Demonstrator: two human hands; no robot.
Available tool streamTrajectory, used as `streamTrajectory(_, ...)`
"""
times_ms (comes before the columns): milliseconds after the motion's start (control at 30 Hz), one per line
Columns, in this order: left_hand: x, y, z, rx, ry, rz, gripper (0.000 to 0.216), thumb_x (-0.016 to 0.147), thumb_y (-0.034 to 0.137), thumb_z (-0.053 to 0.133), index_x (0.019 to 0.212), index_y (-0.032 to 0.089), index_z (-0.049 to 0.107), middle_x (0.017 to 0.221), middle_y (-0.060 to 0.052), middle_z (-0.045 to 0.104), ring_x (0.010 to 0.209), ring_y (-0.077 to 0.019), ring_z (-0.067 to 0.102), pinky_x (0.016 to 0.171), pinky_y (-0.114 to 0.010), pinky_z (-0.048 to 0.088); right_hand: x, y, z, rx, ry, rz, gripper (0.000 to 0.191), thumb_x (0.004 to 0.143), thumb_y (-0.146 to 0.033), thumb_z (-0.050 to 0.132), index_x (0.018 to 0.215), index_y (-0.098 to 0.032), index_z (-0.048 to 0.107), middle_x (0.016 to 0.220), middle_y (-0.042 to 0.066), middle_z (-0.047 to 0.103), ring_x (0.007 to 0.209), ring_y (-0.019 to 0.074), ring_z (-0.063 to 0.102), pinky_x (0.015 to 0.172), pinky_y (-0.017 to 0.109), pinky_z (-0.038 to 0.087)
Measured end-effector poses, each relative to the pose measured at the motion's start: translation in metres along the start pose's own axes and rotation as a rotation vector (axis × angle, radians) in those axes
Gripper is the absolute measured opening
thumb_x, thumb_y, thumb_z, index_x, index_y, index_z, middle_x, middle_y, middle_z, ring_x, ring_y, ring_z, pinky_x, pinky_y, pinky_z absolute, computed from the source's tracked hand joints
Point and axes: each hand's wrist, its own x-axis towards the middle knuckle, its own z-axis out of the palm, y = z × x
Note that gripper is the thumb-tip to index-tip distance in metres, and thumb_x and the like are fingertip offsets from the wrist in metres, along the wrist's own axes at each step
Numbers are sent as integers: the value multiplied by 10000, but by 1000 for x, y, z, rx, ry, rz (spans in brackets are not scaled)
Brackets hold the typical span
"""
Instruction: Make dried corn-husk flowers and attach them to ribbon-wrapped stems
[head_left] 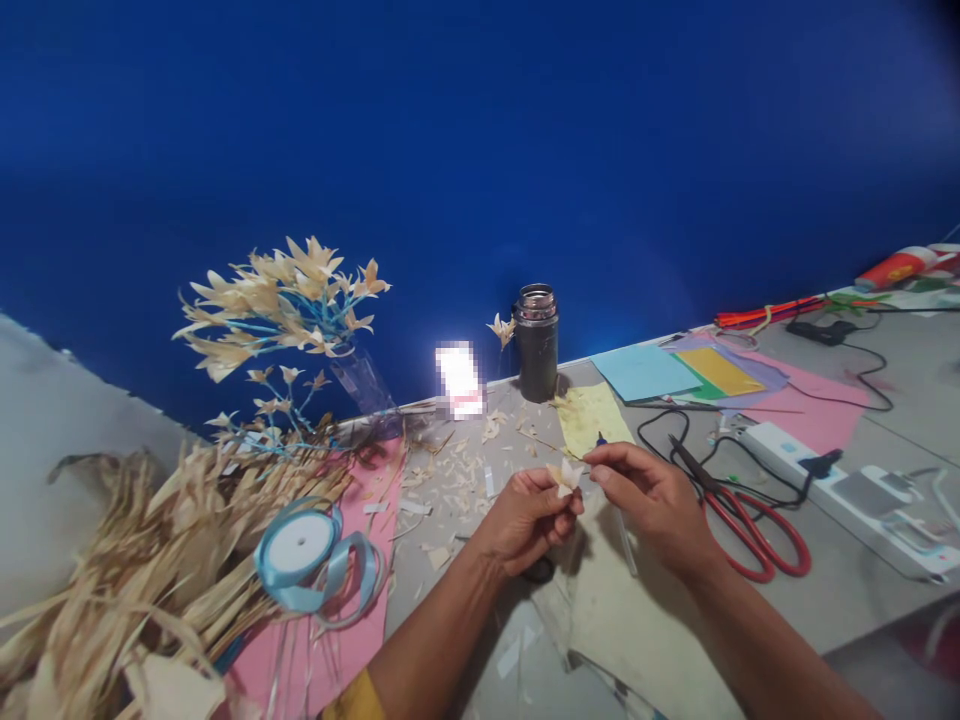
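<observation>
A small cream husk flower [567, 477] with pointed petals is pinched between the thumb and fingers of my left hand [529, 520]. Just to its right, my right hand [652, 495] has its thumb and forefinger together, close to the petals. Whatever those fingertips hold is too small to make out. Behind the right fingers shows a dark blue tip [601, 440], and a thin white stick [627, 545] shows below the hand. Beneath both hands lies a pale sheet or board [637, 640]. Red-handled scissors [761, 530] rest right of my right hand.
Finished husk flowers [292, 290] on blue stems stand in a clear vase [364, 380]. Dry corn husks [112, 560] and a blue ribbon roll [298, 545] lie left. A dark flask [538, 345] stands by the wall. Right are coloured papers [645, 372] and a power strip [847, 500] with cords.
</observation>
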Motion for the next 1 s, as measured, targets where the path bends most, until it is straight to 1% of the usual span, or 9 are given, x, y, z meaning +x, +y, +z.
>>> streamTrajectory(100,-1,1,-1,28,-14,-10,367,594,360,933,706,100,700,629,-21,631,427,-48,463,447,-199,320,1,-4,0,12,-12,-4,249,840,-427,707,906,-195,771,813,60,749,767,210,678,710,305,532)
streamTrajectory(267,-2,2,-2,86,-28,21,383,627,412,910,708,102,700,644,-33,651,428,-60,481,436,-204,320,3,-5,-5,40,-16,11,266,838,-440,715,940,-201,777,851,60,752,770,203,671,694,300,517)
streamTrajectory(400,-2,1,-1,185,108,123,375,662,452,884,743,140,692,666,-31,675,442,-68,496,440,-195,336,5,-2,-6,41,13,30,289,841,-471,710,907,-197,774,791,60,739,709,196,648,646,299,500)
streamTrajectory(467,-3,1,1,266,165,159,366,689,467,861,743,146,695,659,-34,676,457,-74,509,449,-190,344,7,-2,-5,25,-4,34,306,845,-487,701,893,-193,770,778,59,735,678,187,632,621,292,486)
streamTrajectory(567,-6,2,3,366,213,204,354,712,473,835,730,141,715,650,-42,676,462,-76,504,449,-188,337,10,-4,-2,-29,-60,24,336,851,-511,672,783,-189,738,717,43,706,640,170,593,593,275,455)
streamTrajectory(667,-8,2,5,413,247,231,334,722,464,822,729,139,744,655,-51,683,456,-76,490,443,-195,333,13,-7,1,-119,-118,37,354,830,-505,661,662,-194,678,619,11,645,575,147,527,554,264,411)
streamTrajectory(800,-8,2,5,439,260,250,275,740,406,808,746,133,777,692,-79,713,465,-82,510,461,-205,359,14,-8,3,-154,-139,88,316,798,-470,661,648,-192,678,590,2,631,551,143,509,548,269,394)
streamTrajectory(900,-8,2,4,427,257,251,251,744,366,806,824,129,793,743,-100,741,479,-89,538,470,-208,375,14,-5,3,-132,-91,99,286,787,-435,664,635,-192,671,605,7,634,592,156,536,581,276,406)
streamTrajectory(1000,-9,4,4,376,238,246,357,704,348,844,995,147,795,827,-103,758,486,-91,553,461,-209,379,13,-1,2,-97,-28,108,273,793,-413,664,626,-197,652,599,1,618,589,152,525,579,277,399)
